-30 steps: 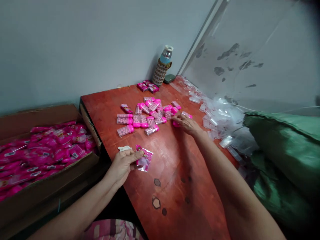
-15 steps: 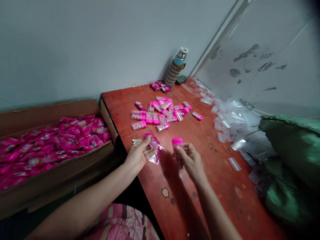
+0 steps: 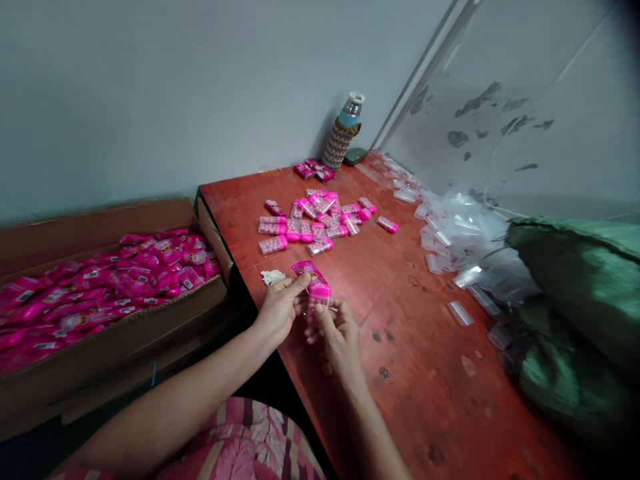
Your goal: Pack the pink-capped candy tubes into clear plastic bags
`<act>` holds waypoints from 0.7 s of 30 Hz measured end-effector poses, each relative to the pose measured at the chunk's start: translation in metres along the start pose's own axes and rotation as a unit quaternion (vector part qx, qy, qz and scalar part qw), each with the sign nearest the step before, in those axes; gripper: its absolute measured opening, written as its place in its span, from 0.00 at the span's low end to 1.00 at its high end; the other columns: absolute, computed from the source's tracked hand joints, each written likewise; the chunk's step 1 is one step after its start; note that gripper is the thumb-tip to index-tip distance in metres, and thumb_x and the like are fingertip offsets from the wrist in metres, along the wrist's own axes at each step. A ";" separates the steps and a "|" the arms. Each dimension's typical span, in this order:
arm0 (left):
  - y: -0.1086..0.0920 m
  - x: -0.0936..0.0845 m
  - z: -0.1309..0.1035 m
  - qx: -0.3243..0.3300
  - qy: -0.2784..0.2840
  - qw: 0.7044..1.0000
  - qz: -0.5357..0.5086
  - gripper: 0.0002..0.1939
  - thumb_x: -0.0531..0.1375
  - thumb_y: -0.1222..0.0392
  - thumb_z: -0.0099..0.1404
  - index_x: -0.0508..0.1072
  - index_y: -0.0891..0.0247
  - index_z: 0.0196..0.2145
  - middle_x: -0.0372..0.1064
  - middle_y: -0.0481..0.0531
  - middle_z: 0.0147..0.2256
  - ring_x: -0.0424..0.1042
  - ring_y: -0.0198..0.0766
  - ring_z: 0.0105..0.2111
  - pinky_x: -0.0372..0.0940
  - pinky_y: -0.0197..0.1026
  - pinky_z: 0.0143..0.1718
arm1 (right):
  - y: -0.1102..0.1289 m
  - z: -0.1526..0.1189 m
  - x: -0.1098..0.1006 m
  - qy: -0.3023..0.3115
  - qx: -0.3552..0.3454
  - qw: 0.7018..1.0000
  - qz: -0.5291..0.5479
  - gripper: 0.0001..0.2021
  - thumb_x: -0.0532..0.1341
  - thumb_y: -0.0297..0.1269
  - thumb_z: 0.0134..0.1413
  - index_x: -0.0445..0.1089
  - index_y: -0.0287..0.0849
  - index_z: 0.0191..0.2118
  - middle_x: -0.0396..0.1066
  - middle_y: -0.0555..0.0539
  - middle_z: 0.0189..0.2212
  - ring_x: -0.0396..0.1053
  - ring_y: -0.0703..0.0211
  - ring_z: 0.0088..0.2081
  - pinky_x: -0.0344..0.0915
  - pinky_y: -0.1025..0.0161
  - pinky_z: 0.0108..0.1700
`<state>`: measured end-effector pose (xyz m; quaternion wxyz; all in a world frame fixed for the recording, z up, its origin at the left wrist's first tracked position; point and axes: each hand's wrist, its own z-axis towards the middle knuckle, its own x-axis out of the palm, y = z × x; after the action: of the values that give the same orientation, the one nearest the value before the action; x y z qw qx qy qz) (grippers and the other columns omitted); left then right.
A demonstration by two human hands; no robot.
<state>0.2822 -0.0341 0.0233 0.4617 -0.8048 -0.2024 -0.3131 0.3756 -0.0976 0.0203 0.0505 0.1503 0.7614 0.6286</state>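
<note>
Between thumb and fingers, my left hand grips a pink printed packet near the table's left edge. My right hand pinches a clear candy bottle with a pink cap, its cap end lying against the packet. Whether the bottle is inside the packet or on top of it, I cannot tell. Both hands meet just above the red table. Beyond them lies a cluster of pink-capped bottles filled with small pink balls.
A cardboard box at left holds many pink packets. Empty clear tubes are heaped at right beside a green sack. A bottle in a knitted cover and small pink boxes stand at the back.
My right hand has moved left, bringing the candy bottle from apart to against the packet in my left hand. The view has shifted slightly.
</note>
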 end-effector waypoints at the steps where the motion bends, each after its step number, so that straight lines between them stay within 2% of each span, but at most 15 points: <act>1: -0.001 -0.001 0.000 0.005 0.008 1.000 0.018 0.14 0.65 0.55 0.50 0.69 0.69 0.26 0.69 0.50 0.23 0.68 0.31 0.21 0.63 0.33 0.23 | 0.000 0.000 0.000 0.009 0.007 1.000 0.008 0.12 0.60 0.44 0.50 0.61 0.41 0.35 0.66 0.54 0.22 0.64 0.68 0.18 0.63 0.71 0.18; 4: -0.003 -0.003 0.001 0.008 0.037 0.997 0.061 0.14 0.64 0.53 0.51 0.69 0.68 0.26 0.68 0.49 0.22 0.67 0.31 0.21 0.63 0.34 0.23 | -0.002 0.002 -0.001 0.021 0.014 0.999 0.023 0.11 0.60 0.43 0.50 0.63 0.41 0.34 0.66 0.54 0.22 0.65 0.68 0.19 0.64 0.70 0.19; 8: -0.002 -0.004 0.003 -0.003 0.069 0.994 0.084 0.12 0.65 0.57 0.50 0.68 0.67 0.28 0.68 0.48 0.22 0.65 0.30 0.19 0.60 0.33 0.20 | -0.004 0.002 -0.001 0.009 -0.013 1.000 0.010 0.11 0.60 0.43 0.50 0.63 0.41 0.33 0.66 0.54 0.23 0.65 0.67 0.20 0.65 0.70 0.20; 14: 0.000 -0.004 0.004 -0.033 0.080 0.991 0.103 0.14 0.65 0.55 0.49 0.67 0.68 0.21 0.66 0.48 0.18 0.64 0.31 0.16 0.60 0.35 0.18 | -0.006 0.002 -0.002 -0.024 -0.037 0.998 -0.034 0.11 0.60 0.43 0.50 0.63 0.42 0.34 0.65 0.55 0.21 0.65 0.67 0.21 0.65 0.70 0.21; 19: -0.008 -0.003 0.005 -0.039 0.110 0.983 0.142 0.13 0.64 0.56 0.50 0.68 0.69 0.20 0.65 0.48 0.16 0.63 0.30 0.15 0.59 0.35 0.18 | -0.006 0.006 -0.005 0.050 0.015 0.997 0.061 0.12 0.59 0.45 0.51 0.63 0.40 0.33 0.67 0.53 0.21 0.63 0.68 0.16 0.61 0.72 0.15; 21: -0.010 -0.004 0.006 -0.037 0.128 0.978 0.163 0.12 0.64 0.57 0.51 0.69 0.70 0.20 0.66 0.49 0.17 0.64 0.31 0.16 0.59 0.35 0.18 | -0.006 0.006 -0.005 0.044 0.016 0.997 0.064 0.12 0.59 0.44 0.51 0.63 0.40 0.32 0.67 0.53 0.21 0.63 0.69 0.15 0.60 0.72 0.14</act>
<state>0.2752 -0.0241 0.0248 0.4984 -0.7969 0.0038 -0.3414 0.3814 -0.0943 0.0130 -0.0255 0.1718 0.7615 0.6245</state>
